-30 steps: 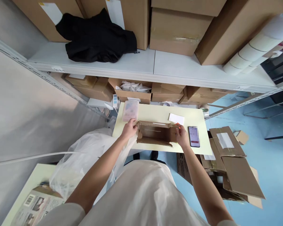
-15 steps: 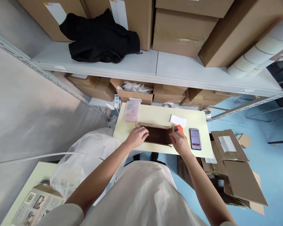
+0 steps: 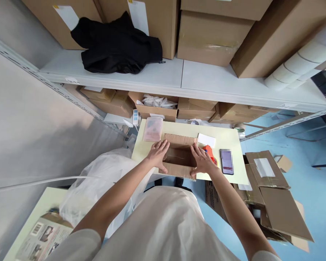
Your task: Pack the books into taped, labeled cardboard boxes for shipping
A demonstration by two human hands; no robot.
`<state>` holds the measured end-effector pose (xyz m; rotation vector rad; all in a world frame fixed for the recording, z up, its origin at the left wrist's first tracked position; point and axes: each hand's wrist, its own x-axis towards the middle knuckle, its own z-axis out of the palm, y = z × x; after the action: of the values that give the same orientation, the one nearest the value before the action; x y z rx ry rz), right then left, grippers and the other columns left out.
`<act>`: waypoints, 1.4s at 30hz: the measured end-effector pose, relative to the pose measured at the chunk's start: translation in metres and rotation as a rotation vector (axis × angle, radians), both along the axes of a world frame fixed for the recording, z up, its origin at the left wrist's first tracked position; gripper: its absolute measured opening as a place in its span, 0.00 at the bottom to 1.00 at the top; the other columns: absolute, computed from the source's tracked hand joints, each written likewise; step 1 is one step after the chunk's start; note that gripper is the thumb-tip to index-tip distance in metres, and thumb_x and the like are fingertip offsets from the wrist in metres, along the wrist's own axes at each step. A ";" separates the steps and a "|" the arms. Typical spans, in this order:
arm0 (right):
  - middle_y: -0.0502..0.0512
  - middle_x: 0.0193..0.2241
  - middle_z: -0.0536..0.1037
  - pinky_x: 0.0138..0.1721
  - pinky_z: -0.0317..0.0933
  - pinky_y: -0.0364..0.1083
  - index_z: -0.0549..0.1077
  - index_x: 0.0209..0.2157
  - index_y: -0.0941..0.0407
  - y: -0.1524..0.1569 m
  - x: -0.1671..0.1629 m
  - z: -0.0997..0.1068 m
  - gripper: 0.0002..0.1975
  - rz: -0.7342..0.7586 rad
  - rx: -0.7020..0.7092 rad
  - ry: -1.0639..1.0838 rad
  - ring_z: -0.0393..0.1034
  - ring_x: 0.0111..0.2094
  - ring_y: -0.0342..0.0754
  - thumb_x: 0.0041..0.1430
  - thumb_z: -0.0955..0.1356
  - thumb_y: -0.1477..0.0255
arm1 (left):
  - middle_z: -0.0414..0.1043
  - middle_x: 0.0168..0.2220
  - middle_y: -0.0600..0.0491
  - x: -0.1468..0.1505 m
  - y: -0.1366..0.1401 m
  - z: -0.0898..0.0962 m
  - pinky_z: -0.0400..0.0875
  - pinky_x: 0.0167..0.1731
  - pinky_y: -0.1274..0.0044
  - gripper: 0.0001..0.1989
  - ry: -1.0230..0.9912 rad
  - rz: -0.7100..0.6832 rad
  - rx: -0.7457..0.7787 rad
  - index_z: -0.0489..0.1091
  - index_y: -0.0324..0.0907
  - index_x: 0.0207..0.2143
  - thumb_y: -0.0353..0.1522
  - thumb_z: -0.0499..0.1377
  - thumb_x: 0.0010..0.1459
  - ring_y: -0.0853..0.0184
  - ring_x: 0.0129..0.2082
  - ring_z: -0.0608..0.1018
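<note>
A small cardboard box [image 3: 179, 171] stands on the pale yellow table [image 3: 141, 152], its top open and its long flaps spread to the far and near sides. My left hand [image 3: 158, 156] lies spread over its left end, thumb on the near flap and fingers towards the far one. Over the right end, my right hand [image 3: 202, 159] is spread in the same way. The inside looks brown and shaded. Right beside my right hand is an orange-red tape dispenser [image 3: 208, 152], partly covered by the hand.
On the table are a phone [image 3: 226, 161], a white card [image 3: 206, 140] and a pinkish clear case [image 3: 153, 129]. A shelf [image 3: 179, 84] with cartons and black clothing [image 3: 119, 45] spans the far side. Flattened cardboard [image 3: 278, 210] lies right, a white plastic bag [image 3: 97, 181] left.
The box's long flaps have folded outward to the far and near sides. Both hands have gone from closed fingers at the box's ends to spread fingers over them.
</note>
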<state>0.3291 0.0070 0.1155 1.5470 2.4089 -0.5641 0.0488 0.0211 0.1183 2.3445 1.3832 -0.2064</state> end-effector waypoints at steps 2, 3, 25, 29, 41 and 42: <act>0.64 0.67 0.31 0.58 0.46 0.62 0.31 0.66 0.58 0.001 0.002 -0.007 0.71 -0.009 0.001 0.025 0.36 0.66 0.68 0.30 0.76 0.52 | 0.36 0.68 0.39 -0.005 -0.001 -0.009 0.45 0.61 0.56 0.63 -0.071 0.023 0.038 0.44 0.36 0.65 0.52 0.66 0.31 0.45 0.66 0.44; 0.64 0.67 0.31 0.58 0.46 0.62 0.30 0.66 0.57 0.001 0.003 -0.011 0.71 -0.011 0.008 0.038 0.35 0.66 0.67 0.30 0.76 0.51 | 0.38 0.68 0.40 -0.008 -0.001 -0.013 0.48 0.60 0.58 0.55 -0.112 0.040 0.058 0.48 0.37 0.64 0.52 0.64 0.38 0.47 0.66 0.46; 0.69 0.67 0.37 0.61 0.38 0.66 0.21 0.64 0.57 -0.020 0.012 -0.055 0.56 -0.341 0.160 0.308 0.29 0.67 0.61 0.53 0.68 0.59 | 0.25 0.67 0.35 0.002 -0.023 -0.071 0.50 0.61 0.61 0.59 -0.484 0.283 -0.110 0.11 0.42 0.62 0.44 0.61 0.53 0.53 0.67 0.39; 0.70 0.66 0.42 0.58 0.35 0.73 0.24 0.65 0.56 -0.026 0.006 -0.055 0.52 -0.419 0.245 0.209 0.33 0.67 0.64 0.55 0.66 0.56 | 0.27 0.68 0.38 0.005 -0.018 -0.070 0.50 0.62 0.62 0.59 -0.532 0.387 -0.133 0.15 0.44 0.64 0.44 0.62 0.51 0.53 0.67 0.41; 0.69 0.67 0.37 0.56 0.46 0.69 0.25 0.65 0.56 -0.045 -0.014 -0.047 0.56 -0.494 0.210 0.167 0.34 0.66 0.67 0.52 0.66 0.50 | 0.59 0.60 0.40 -0.065 0.040 -0.086 0.56 0.60 0.65 0.24 -0.492 0.889 0.113 0.60 0.37 0.56 0.41 0.48 0.63 0.57 0.62 0.60; 0.69 0.67 0.37 0.56 0.46 0.69 0.25 0.65 0.56 -0.045 -0.015 -0.047 0.56 -0.495 0.215 0.157 0.34 0.66 0.67 0.52 0.66 0.50 | 0.60 0.59 0.37 -0.070 0.055 -0.093 0.57 0.59 0.63 0.25 -0.413 0.975 0.110 0.61 0.34 0.55 0.42 0.51 0.62 0.53 0.62 0.60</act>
<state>0.3144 -0.0379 0.0684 2.2968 2.2488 -0.5414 -0.0210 0.0762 0.0254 1.4029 2.1136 0.6017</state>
